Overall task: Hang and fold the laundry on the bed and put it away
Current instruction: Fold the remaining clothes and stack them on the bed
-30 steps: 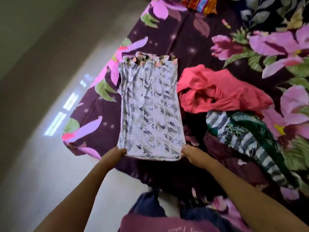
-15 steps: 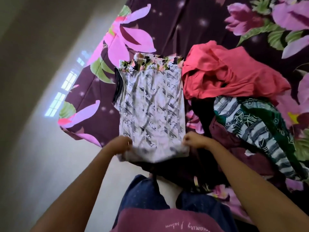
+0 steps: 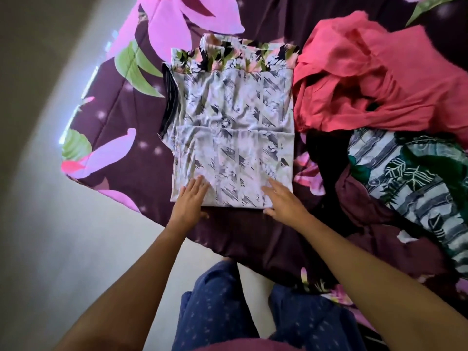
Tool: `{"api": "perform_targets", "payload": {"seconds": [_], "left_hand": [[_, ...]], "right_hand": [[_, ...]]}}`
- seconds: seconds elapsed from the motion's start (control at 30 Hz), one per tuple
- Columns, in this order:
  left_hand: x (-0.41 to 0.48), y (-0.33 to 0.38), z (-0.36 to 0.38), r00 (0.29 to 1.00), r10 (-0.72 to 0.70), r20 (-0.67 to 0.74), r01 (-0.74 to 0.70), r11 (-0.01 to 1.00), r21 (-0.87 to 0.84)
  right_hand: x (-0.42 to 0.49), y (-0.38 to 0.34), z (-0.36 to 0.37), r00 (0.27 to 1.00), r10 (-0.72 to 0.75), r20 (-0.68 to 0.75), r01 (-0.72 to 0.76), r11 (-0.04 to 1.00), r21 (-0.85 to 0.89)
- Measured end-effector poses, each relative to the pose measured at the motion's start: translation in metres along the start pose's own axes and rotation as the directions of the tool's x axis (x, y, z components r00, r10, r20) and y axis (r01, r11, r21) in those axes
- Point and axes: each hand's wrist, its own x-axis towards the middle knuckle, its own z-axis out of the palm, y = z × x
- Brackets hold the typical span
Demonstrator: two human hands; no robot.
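Both hands rest flat with straight fingers, gripping nothing: the left hand [image 3: 191, 200] and the right hand [image 3: 283, 203] press on the near edge of a pale grey cloth garment printed with dark slanted marks [image 3: 233, 122]. It is folded into a rectangle, with a pink-and-green floral band along its far edge. It lies on the dark purple flowered bed [image 3: 121, 115], stretching away from the fingertips, just beside a crumpled coral-red cloth [image 3: 367, 84].
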Motion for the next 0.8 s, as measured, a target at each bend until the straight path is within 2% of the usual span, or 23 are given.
{"api": "perform_targets", "payload": {"seconds": [0.07,0.13,0.2,0.27,0.33,0.4,0.5,0.57,0.63,0.7,0.77,0.8], "left_hand": [[0.002,-0.002,0.01,1.0,-0.003,-0.008,0.003,1.0,0.021],[0.0,-0.004,0.019,0.997,0.023,-0.073,-0.02,0.999,0.046],[-0.006,-0.006,0.025,0.982,0.059,-0.178,-0.048,0.997,0.065],[-0.014,-0.006,0.027,0.975,0.037,-0.219,-0.034,0.999,0.018],[-0.019,-0.001,0.022,0.978,-0.012,-0.207,0.003,0.999,-0.042],[-0.024,0.007,0.016,0.983,-0.061,-0.171,0.057,0.998,-0.028],[-0.043,0.014,0.008,0.996,-0.091,-0.007,0.091,0.996,0.013],[-0.061,0.015,0.005,0.98,-0.036,0.196,0.02,0.997,0.081],[-0.079,0.018,0.003,0.884,0.001,0.468,-0.08,0.986,0.149],[-0.093,0.02,0.004,0.735,0.005,0.678,-0.123,0.984,0.125],[-0.1,0.025,0.001,0.654,0.001,0.757,-0.11,0.989,0.094],[-0.1,0.027,-0.005,0.648,0.005,0.762,-0.091,0.993,0.071]], "right_hand": [[0.006,0.001,0.014,0.998,-0.032,-0.06,0.023,0.99,-0.139],[0.008,-0.002,0.018,0.992,-0.046,-0.121,0.019,0.976,-0.217],[0.005,-0.004,0.014,0.996,-0.042,-0.082,0.021,0.969,-0.246],[-0.001,-0.005,0.006,0.998,-0.035,-0.045,0.022,0.968,-0.252],[-0.01,-0.008,-0.001,0.999,-0.029,-0.016,0.024,0.974,-0.227],[-0.018,-0.011,-0.008,0.999,-0.015,0.04,0.022,0.982,-0.188],[-0.033,-0.013,-0.016,0.986,0.027,0.167,0.002,0.984,-0.176],[-0.049,-0.016,-0.018,0.943,0.045,0.331,0.006,0.988,-0.152],[-0.068,-0.026,-0.017,0.84,0.008,0.543,0.047,0.995,-0.086],[-0.083,-0.036,-0.014,0.698,-0.029,0.715,0.077,0.996,-0.035],[-0.088,-0.039,-0.014,0.617,-0.04,0.786,0.093,0.995,-0.022],[-0.084,-0.036,-0.015,0.623,-0.028,0.781,0.076,0.997,-0.024]]}}
